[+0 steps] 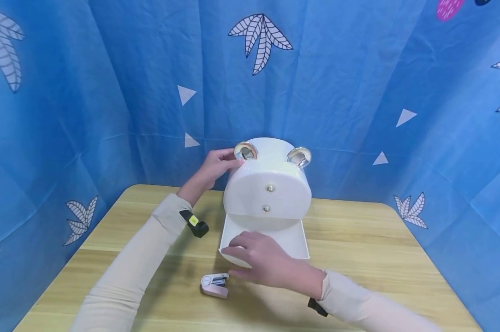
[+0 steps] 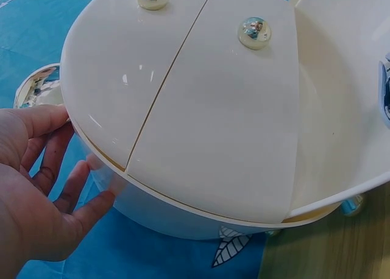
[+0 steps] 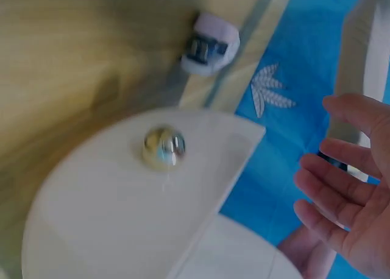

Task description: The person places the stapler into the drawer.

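Note:
A glossy white rounded drawer box (image 1: pixel 246 198) with gold-rimmed ears stands on the table, its bottom drawer (image 1: pixel 289 237) pulled out. My left hand (image 1: pixel 217 168) rests at the box's left side beside one ear (image 1: pixel 246 151); in the left wrist view its fingers (image 2: pixel 91 209) lie spread along the curved side. Over the front of the drawer hovers my right hand (image 1: pixel 264 260), fingers relaxed and nothing in its grasp, as the right wrist view also shows. A small pink-and-white stapler (image 1: pixel 214 287) lies on the table just left of the right fingertips.
Round metallic knobs (image 2: pixel 255 33) sit on the drawer fronts, one on the pulled-out drawer (image 3: pixel 164 148). A blue-edged object (image 2: pixel 385 93) is cut off at the left wrist view's right edge. Blue patterned cloth (image 1: pixel 337 92) hangs behind and beside the wooden table (image 1: pixel 358 249).

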Demonstrator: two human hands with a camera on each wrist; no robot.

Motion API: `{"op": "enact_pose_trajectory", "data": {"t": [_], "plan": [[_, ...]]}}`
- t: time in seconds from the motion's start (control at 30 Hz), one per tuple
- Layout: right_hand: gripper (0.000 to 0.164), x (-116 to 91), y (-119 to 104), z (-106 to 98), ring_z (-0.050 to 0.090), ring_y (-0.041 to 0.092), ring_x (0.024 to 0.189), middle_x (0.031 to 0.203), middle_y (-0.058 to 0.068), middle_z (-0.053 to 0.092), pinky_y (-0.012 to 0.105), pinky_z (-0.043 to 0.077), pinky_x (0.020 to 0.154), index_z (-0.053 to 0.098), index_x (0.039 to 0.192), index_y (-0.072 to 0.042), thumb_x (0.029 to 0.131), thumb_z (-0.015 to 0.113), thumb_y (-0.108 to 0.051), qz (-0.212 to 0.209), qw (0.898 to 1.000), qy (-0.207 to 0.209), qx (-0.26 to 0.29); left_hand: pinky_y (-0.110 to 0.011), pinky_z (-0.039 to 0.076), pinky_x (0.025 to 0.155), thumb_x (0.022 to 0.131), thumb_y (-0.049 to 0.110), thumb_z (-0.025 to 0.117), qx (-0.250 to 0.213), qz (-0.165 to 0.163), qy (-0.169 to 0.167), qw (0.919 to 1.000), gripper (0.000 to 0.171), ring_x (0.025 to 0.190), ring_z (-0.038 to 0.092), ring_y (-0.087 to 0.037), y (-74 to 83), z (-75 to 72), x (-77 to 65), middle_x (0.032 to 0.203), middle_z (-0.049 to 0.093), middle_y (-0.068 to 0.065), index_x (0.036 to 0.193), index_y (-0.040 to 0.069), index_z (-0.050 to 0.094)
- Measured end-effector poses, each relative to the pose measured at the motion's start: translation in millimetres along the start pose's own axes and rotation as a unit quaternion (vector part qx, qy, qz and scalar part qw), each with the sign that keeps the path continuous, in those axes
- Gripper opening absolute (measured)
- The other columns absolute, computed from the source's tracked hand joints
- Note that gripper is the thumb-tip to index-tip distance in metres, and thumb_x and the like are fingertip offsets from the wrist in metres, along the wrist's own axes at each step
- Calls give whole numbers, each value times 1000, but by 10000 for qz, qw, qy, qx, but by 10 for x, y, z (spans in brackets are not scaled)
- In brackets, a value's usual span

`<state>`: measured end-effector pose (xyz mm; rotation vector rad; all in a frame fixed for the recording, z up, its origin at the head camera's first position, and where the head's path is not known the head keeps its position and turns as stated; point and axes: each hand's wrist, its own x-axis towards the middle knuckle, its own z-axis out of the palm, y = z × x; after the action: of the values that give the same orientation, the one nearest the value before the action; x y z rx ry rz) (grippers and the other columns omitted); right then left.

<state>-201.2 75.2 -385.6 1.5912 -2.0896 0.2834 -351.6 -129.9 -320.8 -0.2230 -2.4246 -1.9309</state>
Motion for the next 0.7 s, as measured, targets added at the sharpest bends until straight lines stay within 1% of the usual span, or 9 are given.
{"op": "enact_pose_trajectory", "data": {"t": [0.07,0.17,0.23,0.3,0.37,0.47,0.5,0.6,0.7], "plan": [[40,0,-65,68,66,10,94,102,-4,71,23,54,79,74,112,-17,79,87,-34,-167,9997,92,-162,-52,46,112,97,24,71,-4,-15,6,10000,43,129,56,-29,-2,-1,1,136,66,-13,137,11,64],[43,-10,-158,174,64,10,97,104,-6,70,23,53,82,73,113,-18,78,86,-40,-373,9981,59,-483,-53,44,113,97,24,71,-22,-40,13,10000,43,130,56,-29,-5,1,1,136,66,-14,137,10,65],[42,-18,-214,249,64,9,98,104,-7,69,22,52,83,73,113,-18,81,83,-42,-507,9962,55,-711,-52,44,113,97,24,71,-12,-41,17,10000,43,129,56,-29,-6,5,1,136,66,-14,136,10,65],[43,-28,-264,315,63,9,99,104,-8,69,22,52,86,72,114,-19,81,83,-44,-607,9934,18,-977,-51,45,112,97,24,71,0,-32,15,10000,43,129,56,-29,-10,9,5,136,66,-14,137,10,65],[41,-35,-302,380,62,9,98,102,-9,68,22,51,85,72,113,-20,81,82,-43,-686,9912,29,-1129,-50,46,112,97,24,71,10,-14,17,10000,43,129,57,-29,-12,14,6,136,66,-14,137,11,65],[42,-39,-335,472,61,9,95,98,-10,67,23,49,84,71,111,-22,77,81,-45,-852,9848,99,-1510,-52,45,112,96,23,71,-26,11,20,10000,43,128,56,-29,-20,17,10,136,66,-14,137,10,65],[39,-35,-342,505,61,9,93,96,-11,66,23,49,84,71,109,-23,78,80,-45,-910,9826,162,-1610,-53,44,113,96,23,71,-48,26,27,10000,43,128,56,-29,-19,17,9,135,66,-15,136,10,65],[33,-27,-354,598,60,8,89,92,-13,65,24,47,86,71,106,-24,82,73,-47,-1083,9722,249,-2061,-53,44,113,96,22,71,-60,56,35,10000,42,126,56,-29,-21,14,13,135,66,-16,136,9,65],[26,-26,-356,686,58,8,85,89,-13,65,26,46,87,72,103,-23,89,66,-44,-1200,9648,244,-2329,-53,44,113,96,22,71,-67,66,43,9999,42,126,56,-29,-22,13,22,135,66,-16,135,8,65]]}}
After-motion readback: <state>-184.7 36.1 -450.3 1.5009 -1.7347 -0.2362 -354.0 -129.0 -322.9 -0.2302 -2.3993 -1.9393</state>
